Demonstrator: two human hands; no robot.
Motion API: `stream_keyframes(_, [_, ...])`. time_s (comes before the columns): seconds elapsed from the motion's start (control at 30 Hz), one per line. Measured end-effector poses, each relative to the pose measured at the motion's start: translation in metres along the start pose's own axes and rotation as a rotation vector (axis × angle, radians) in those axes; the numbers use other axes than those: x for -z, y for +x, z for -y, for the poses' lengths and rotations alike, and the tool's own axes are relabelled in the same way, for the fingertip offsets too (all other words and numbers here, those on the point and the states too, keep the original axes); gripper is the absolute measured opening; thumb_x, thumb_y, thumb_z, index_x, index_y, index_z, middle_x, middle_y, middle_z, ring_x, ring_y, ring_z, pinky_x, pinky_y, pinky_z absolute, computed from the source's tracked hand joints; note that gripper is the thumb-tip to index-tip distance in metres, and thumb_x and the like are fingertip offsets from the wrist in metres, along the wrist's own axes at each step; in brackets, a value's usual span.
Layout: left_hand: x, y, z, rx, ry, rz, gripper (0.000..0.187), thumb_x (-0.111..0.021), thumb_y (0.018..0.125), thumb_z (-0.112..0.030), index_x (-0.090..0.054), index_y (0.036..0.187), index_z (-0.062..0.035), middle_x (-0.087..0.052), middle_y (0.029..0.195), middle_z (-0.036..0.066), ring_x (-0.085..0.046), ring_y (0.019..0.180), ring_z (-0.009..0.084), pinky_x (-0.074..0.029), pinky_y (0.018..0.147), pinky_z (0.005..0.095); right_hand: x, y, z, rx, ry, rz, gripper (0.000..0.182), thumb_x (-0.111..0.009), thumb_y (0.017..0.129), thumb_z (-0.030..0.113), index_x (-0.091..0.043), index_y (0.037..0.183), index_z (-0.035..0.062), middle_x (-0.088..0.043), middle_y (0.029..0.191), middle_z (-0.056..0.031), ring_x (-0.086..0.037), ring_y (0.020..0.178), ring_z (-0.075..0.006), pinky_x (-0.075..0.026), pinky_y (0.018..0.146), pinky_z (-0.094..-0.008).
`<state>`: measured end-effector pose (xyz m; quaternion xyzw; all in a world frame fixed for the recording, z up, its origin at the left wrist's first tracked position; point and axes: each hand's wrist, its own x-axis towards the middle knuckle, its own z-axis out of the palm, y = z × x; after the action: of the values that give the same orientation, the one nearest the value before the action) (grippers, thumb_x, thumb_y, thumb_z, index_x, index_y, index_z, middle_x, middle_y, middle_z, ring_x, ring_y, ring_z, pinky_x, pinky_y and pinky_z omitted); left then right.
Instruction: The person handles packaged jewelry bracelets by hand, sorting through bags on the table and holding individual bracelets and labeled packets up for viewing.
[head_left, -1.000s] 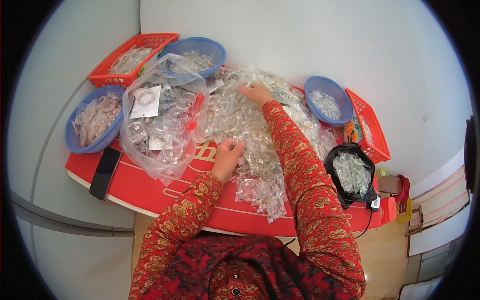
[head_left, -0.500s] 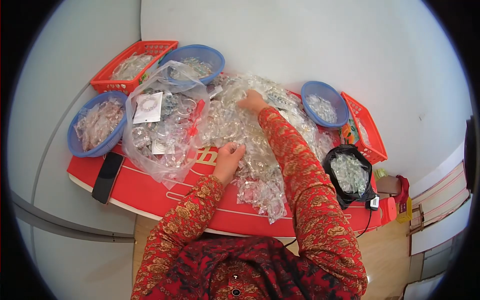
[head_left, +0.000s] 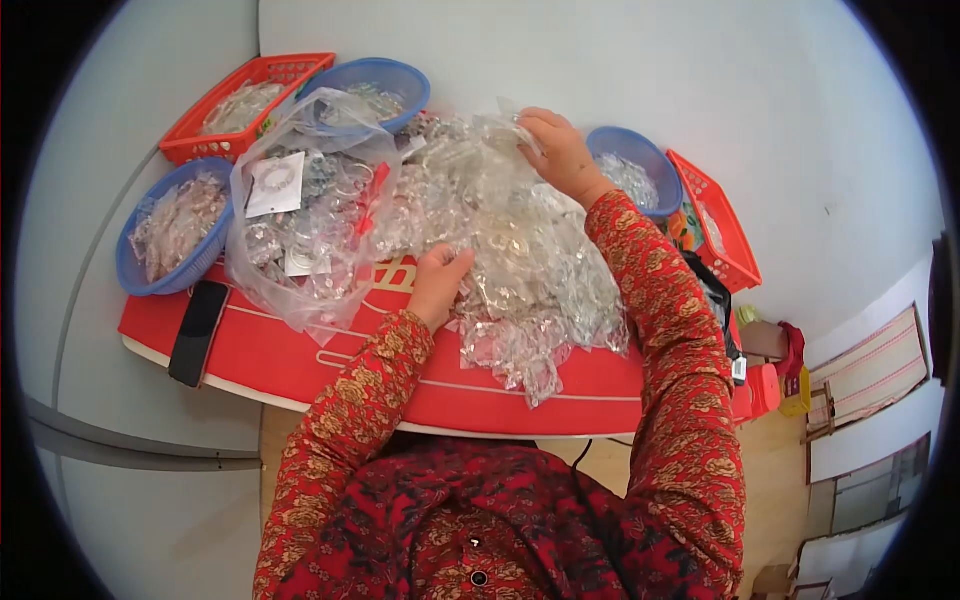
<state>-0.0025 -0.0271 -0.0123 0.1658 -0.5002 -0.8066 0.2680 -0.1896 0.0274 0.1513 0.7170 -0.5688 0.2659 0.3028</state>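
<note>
Nearest the person, the red tabletop (head_left: 330,370) carries everything else. At its middle lies a heap of small clear packets (head_left: 510,250), the landmark here. The left hand (head_left: 438,283) rests at the heap's near-left edge, fingers curled onto the packets; whether it grips one cannot be told. One black phone (head_left: 197,332) lies well left of the heap at the table's near edge. Just left of the heap sits one big clear bag (head_left: 310,215) of packets. The right hand (head_left: 558,152) is on the heap's far side, fingers closed around a clear packet (head_left: 500,125) lifted at the top. Three blue baskets (head_left: 165,235) (head_left: 375,85) (head_left: 630,170) and two red crates (head_left: 240,100) (head_left: 715,235) ring the heap.
</note>
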Motion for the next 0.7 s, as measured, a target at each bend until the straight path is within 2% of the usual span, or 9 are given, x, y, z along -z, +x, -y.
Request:
stream_keyframes(0.1, [-0.002, -0.003, -0.003, 0.012, 0.002, 0.002, 0.018, -0.056, 0.082, -0.016, -0.048, 0.069, -0.0073, -0.048, 0.056, -0.001, -0.043, 0.044, 0.0071, -0.033, 0.04, 0.0207, 0.019, -0.02, 0.002, 0.159, -0.209, 0.193, 0.026, -0.053, 0.068, 0.001, -0.054, 0.093, 0.0067, -0.052, 0.101, -0.0071, -0.05, 0.091, -0.0272, -0.046, 0.071, -0.034])
stream_keyframes(0.2, [0.002, -0.001, 0.001, -0.012, 0.013, 0.026, 0.018, -0.056, 0.082, -0.016, -0.049, 0.068, -0.0071, -0.048, 0.057, -0.001, -0.043, 0.045, 0.0072, -0.033, 0.04, 0.0209, 0.035, -0.046, 0.021, 0.244, -0.287, 0.374, 0.029, -0.051, 0.067, 0.001, -0.053, 0.095, 0.0085, -0.05, 0.106, -0.004, -0.048, 0.095, -0.0255, -0.047, 0.07, -0.0317])
stream_keyframes(0.3, [0.006, 0.002, 0.006, -0.039, -0.045, 0.027, 0.017, -0.056, 0.081, -0.015, -0.049, 0.068, -0.0059, -0.049, 0.059, 0.0, -0.043, 0.045, 0.0069, -0.034, 0.04, 0.0216, 0.041, -0.079, 0.039, 0.105, -0.332, 0.446, 0.03, -0.051, 0.067, 0.002, -0.052, 0.097, 0.0088, -0.049, 0.107, -0.0024, -0.049, 0.094, -0.0238, -0.048, 0.069, -0.0303])
stream_keyframes(0.33, [0.008, 0.001, 0.007, -0.037, -0.05, 0.023, 0.017, -0.056, 0.081, -0.015, -0.049, 0.069, -0.0057, -0.049, 0.059, 0.0, -0.044, 0.045, 0.0068, -0.034, 0.04, 0.0216, 0.046, -0.091, 0.047, 0.003, -0.322, 0.56, 0.039, -0.052, 0.067, 0.002, -0.051, 0.105, 0.0095, -0.047, 0.113, -0.0068, -0.048, 0.098, -0.0288, -0.047, 0.074, -0.0328])
stream_keyframes(0.43, [0.006, -0.002, 0.004, -0.037, -0.07, 0.012, 0.016, -0.056, 0.082, -0.015, -0.05, 0.07, -0.0051, -0.05, 0.06, 0.0, -0.044, 0.046, 0.0066, -0.035, 0.04, 0.0213, 0.062, -0.121, 0.075, -0.115, -0.38, 0.558, 0.053, -0.059, 0.065, 0.006, -0.046, 0.116, 0.0131, -0.04, 0.122, -0.0155, -0.041, 0.106, -0.0384, -0.042, 0.083, -0.0409])
stream_keyframes(0.53, [0.002, -0.007, 0.001, -0.047, -0.084, -0.019, 0.015, -0.056, 0.082, -0.015, -0.051, 0.072, -0.0043, -0.051, 0.06, -0.001, -0.045, 0.046, 0.0062, -0.034, 0.04, 0.0208, 0.078, -0.134, 0.133, -0.365, -0.143, 0.413, 0.07, -0.068, 0.061, 0.015, -0.039, 0.125, 0.018, -0.031, 0.128, -0.0231, -0.032, 0.112, -0.0477, -0.034, 0.09, -0.0495])
stream_keyframes(0.6, [0.002, -0.006, 0.004, -0.054, -0.066, -0.039, 0.015, -0.056, 0.082, -0.015, -0.052, 0.074, -0.0038, -0.051, 0.06, -0.001, -0.045, 0.046, 0.0059, -0.034, 0.04, 0.0204, 0.072, -0.153, 0.174, -0.405, -0.025, 0.514, 0.082, -0.074, 0.057, 0.026, -0.035, 0.128, 0.0198, -0.022, 0.132, -0.0247, -0.023, 0.118, -0.0486, -0.03, 0.091, -0.0545])
stream_keyframes(0.7, [-0.003, -0.011, 0.001, -0.065, -0.04, -0.069, 0.013, -0.056, 0.082, -0.016, -0.052, 0.075, -0.0057, -0.049, 0.063, -0.003, -0.043, 0.049, 0.0042, -0.034, 0.043, 0.0195, 0.052, -0.167, 0.212, -0.484, -0.02, 0.698, 0.086, -0.074, 0.056, 0.031, -0.032, 0.13, 0.0189, -0.015, 0.135, -0.024, -0.017, 0.121, -0.0482, -0.027, 0.09, -0.0572])
